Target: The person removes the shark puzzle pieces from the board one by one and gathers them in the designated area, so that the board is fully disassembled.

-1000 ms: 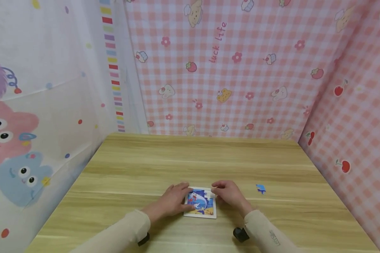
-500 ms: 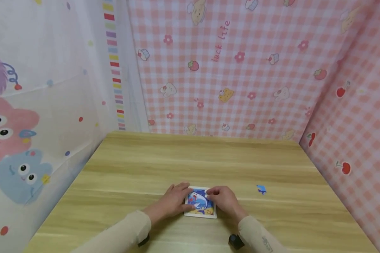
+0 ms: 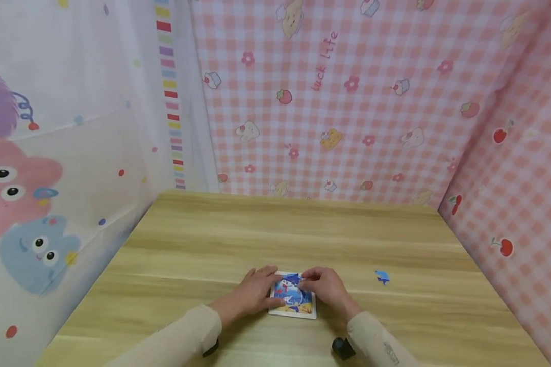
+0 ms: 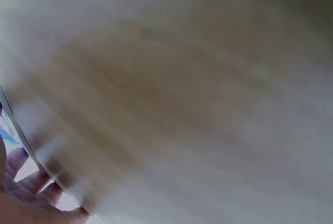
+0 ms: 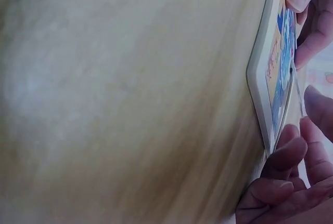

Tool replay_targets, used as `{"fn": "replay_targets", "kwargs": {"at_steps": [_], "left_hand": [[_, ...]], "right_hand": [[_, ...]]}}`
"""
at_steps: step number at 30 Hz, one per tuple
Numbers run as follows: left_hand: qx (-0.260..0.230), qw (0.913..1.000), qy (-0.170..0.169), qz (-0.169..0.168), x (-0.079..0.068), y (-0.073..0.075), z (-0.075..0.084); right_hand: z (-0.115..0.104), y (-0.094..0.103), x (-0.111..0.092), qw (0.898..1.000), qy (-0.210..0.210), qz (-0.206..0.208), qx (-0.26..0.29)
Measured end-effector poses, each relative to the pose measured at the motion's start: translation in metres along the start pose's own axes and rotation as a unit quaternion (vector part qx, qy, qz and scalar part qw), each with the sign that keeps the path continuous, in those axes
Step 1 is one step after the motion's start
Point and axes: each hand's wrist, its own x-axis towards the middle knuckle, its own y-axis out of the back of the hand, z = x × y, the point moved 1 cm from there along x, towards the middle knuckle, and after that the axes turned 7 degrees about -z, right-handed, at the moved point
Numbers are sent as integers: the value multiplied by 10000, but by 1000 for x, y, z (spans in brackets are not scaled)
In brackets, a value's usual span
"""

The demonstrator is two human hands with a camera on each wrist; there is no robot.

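A small jigsaw puzzle with a blue sea picture lies in a white frame on the wooden table. My left hand rests at its left side, with thumb and forefinger pressing on the picture and the fingers fairly straight. Over the upper right corner, my right hand pinches a thin puzzle piece between thumb and forefinger. That piece stands tilted, edge-on, at the puzzle's surface in the right wrist view. The fingertips hide part of the corner. Another blue puzzle piece lies apart to the right.
The wooden table reaches back to a pink checked cloth. A white patterned cloth hangs at the left, and another checked cloth at the right. Black wrist devices sit under both cuffs.
My right hand has moved left from the puzzle's right edge to over its upper right corner. The left hand stays on the puzzle. The loose piece has not been moved.
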Motion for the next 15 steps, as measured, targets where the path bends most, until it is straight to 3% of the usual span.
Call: {"fn": "replay_targets", "kwargs": {"at_steps": [8,15], "left_hand": [[-28,10000,-73,-4,2,-3,0],[87,9999,-75,88,3,-2,0]], "right_hand": [[-1,-3,2,9998,138,172,17],[-3,-4,5,9997,224,52,65]]}}
